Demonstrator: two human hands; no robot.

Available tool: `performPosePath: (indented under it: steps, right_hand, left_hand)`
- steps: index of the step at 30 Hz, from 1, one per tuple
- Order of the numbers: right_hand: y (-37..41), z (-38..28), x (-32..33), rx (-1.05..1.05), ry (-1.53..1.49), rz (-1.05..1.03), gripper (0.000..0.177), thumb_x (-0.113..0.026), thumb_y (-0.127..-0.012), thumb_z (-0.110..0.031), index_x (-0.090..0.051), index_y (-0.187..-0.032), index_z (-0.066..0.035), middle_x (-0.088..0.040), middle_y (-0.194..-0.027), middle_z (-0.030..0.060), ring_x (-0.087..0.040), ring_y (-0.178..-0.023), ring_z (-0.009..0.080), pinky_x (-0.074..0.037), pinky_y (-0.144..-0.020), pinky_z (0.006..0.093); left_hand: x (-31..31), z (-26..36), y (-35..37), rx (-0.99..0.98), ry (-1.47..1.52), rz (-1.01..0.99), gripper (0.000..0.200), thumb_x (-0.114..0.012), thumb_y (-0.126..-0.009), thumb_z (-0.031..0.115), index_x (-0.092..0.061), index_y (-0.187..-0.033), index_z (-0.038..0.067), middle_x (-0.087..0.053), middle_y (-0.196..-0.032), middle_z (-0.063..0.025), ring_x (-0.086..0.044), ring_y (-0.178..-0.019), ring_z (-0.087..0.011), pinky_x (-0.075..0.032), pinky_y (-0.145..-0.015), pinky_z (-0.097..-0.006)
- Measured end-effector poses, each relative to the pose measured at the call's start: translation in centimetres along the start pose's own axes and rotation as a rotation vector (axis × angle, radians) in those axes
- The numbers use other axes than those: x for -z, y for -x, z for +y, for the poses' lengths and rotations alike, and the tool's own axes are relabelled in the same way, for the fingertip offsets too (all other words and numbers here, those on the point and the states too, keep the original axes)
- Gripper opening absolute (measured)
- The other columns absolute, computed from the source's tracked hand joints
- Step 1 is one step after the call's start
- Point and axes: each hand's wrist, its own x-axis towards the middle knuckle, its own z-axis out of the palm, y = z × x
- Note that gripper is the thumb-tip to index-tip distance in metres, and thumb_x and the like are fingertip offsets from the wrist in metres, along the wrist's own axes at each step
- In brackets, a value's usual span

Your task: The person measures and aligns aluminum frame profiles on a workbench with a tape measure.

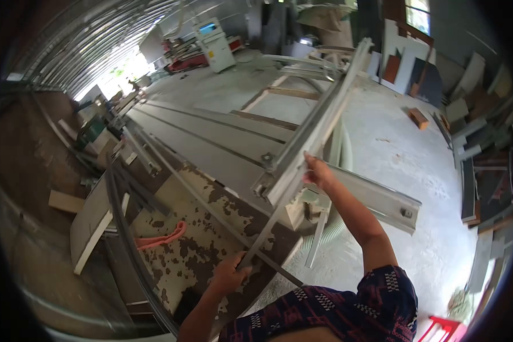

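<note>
Right hand (319, 172) on tilted rail (320, 121), left hand (229, 275) (lower) gripping rod (260, 240)

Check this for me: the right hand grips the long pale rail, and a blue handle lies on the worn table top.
Wrong in one respect: the handle on the worn table top is pink, not blue, as the head view shows. The right hand does grip the long pale rail.

A long grey bench (211, 139), its near end flaked and rusty. An orange handle (162, 238) lies on that end. Right of the handle, a thin bar (199, 198) runs lengthwise; beyond, a pale rail (319, 125) rests slantwise.
</note>
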Motion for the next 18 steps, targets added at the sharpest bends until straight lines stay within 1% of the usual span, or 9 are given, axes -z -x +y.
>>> performPosePath:
  steps: [1,2,4,5,8,9,11,15,18]
  right_hand:
    - [-0.6,0.4,0.1,0.008,0.004,0.014,0.051,-0.057,-0.085,-0.052,-0.057,-0.105,-0.005,-0.06,-0.088,0.0061,-0.061,-0.064,0.0164,-0.05,-0.049,0.0272]
    - [-1.8,1.3,0.1,0.027,-0.067,0.064,0.049,-0.06,-0.084,-0.047,-0.053,-0.103,-0.002,-0.055,-0.073,0.0054,-0.049,-0.049,0.0143,-0.045,-0.042,0.0292]
    - [-1.7,1.0,0.2,0.045,-0.11,0.138,0.041,-0.061,-0.084,-0.045,-0.055,-0.101,-0.008,-0.056,-0.07,0.0015,-0.05,-0.05,0.0126,-0.039,-0.039,0.0269]
    - [-2.4,1.2,1.3,0.039,-0.027,0.076,0.045,-0.054,-0.086,-0.051,-0.055,-0.111,-0.014,-0.062,-0.085,0.0025,-0.06,-0.076,0.0175,-0.045,-0.072,0.0368]
    - [-2.4,0.3,1.6,0.05,-0.198,0.055,0.028,-0.056,-0.087,-0.034,-0.054,-0.106,-0.014,-0.06,-0.077,0.0039,-0.057,-0.068,0.0161,-0.048,-0.064,0.0335]
    - [-2.9,0.5,2.2,0.076,-0.242,-0.027,0.037,-0.057,-0.088,-0.036,-0.052,-0.111,-0.008,-0.058,-0.086,0.006,-0.056,-0.077,0.0173,-0.047,-0.071,0.0345]
    - [-2.9,0.0,2.0,0.066,-0.332,0.015,0.032,-0.053,-0.091,-0.024,-0.048,-0.112,-0.002,-0.055,-0.083,0.0102,-0.056,-0.073,0.0201,-0.048,-0.063,0.0322]
    - [-0.8,-0.9,0.7,0.032,-0.27,0.015,0.027,-0.05,-0.09,-0.014,-0.046,-0.111,0.003,-0.055,-0.083,0.0129,-0.055,-0.061,0.022,-0.049,-0.059,0.0329]
    - [1.3,-1.5,-0.5,0.105,-0.292,0.03,0.027,-0.049,-0.087,-0.011,-0.045,-0.11,0.004,-0.056,-0.073,0.0131,-0.055,-0.061,0.022,-0.047,-0.058,0.0325]
  left_hand:
    - [0.0,-0.5,0.6,-0.006,0.003,0.011,0.047,-0.064,-0.08,0.014,-0.051,-0.123,0.001,-0.065,-0.084,-0.0085,-0.06,-0.072,-0.0121,-0.048,-0.066,-0.0282]
    - [-0.2,-1.3,1.4,-0.009,0.01,0.024,0.048,-0.065,-0.08,0.015,-0.051,-0.123,0.002,-0.066,-0.086,-0.01,-0.061,-0.074,-0.0135,-0.048,-0.069,-0.0283]
    - [0.0,-1.4,2.8,0.059,0.033,0.008,0.05,-0.067,-0.079,0.017,-0.051,-0.124,0.002,-0.066,-0.09,-0.0131,-0.063,-0.08,-0.0161,-0.047,-0.075,-0.0287]
    - [0.5,-0.4,3.6,0.13,0.053,-0.028,0.051,-0.067,-0.079,0.019,-0.05,-0.124,0.003,-0.066,-0.093,-0.0147,-0.063,-0.083,-0.0174,-0.047,-0.078,-0.029]
    - [0.5,-0.4,5.7,0.143,0.038,-0.039,0.052,-0.067,-0.08,0.022,-0.05,-0.125,0.004,-0.065,-0.099,-0.0175,-0.063,-0.09,-0.0208,-0.046,-0.081,-0.0303]
    - [0.4,-0.5,6.4,0.114,0.015,-0.025,0.052,-0.066,-0.08,0.023,-0.05,-0.125,0.004,-0.064,-0.101,-0.0181,-0.063,-0.091,-0.0219,-0.046,-0.082,-0.0308]
    - [0.6,0.2,7.7,0.172,0.092,-0.04,0.052,-0.065,-0.081,0.026,-0.05,-0.126,0.005,-0.063,-0.104,-0.0174,-0.062,-0.092,-0.0238,-0.046,-0.083,-0.0317]
    - [0.2,-0.7,9.6,0.149,0.088,-0.037,0.053,-0.064,-0.082,0.031,-0.05,-0.127,0.007,-0.063,-0.107,-0.0174,-0.062,-0.094,-0.0268,-0.046,-0.083,-0.0327]
    - [-0.4,-2.4,11.1,0.079,0.094,-0.013,0.055,-0.064,-0.081,0.036,-0.05,-0.127,0.007,-0.062,-0.107,-0.0187,-0.062,-0.096,-0.0265,-0.046,-0.085,-0.0335]
